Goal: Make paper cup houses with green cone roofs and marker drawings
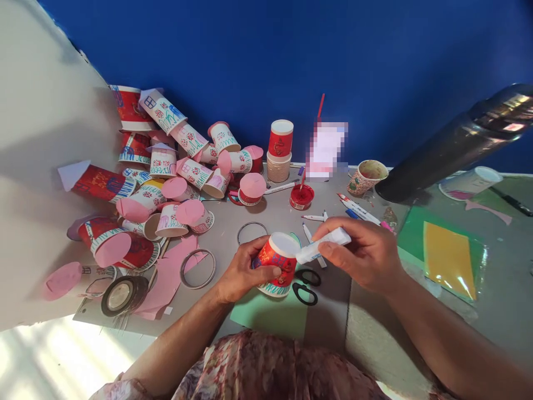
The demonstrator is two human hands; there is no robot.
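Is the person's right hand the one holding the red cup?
No, the left hand holds the red cup, while the right hand holds a white tube close beside it.

L forearm (183,341) bare, angling up fr. lower L twd. ctr.; L wrist (222,297) approx. straight. L hand (244,273) in a wrap grip: L thumb (268,273) laid across the front, tip pointing R, other L fingers (255,245) curled round the far side, mostly hidden. R forearm (445,322) comes in fr. lower R, also bare. R hand (370,247) sits slightly farther fwd. than L, R thumb (337,253) & R index finger (339,223) in a pinch, remaining fingers mostly out of sight. Hands close tog., not touching.
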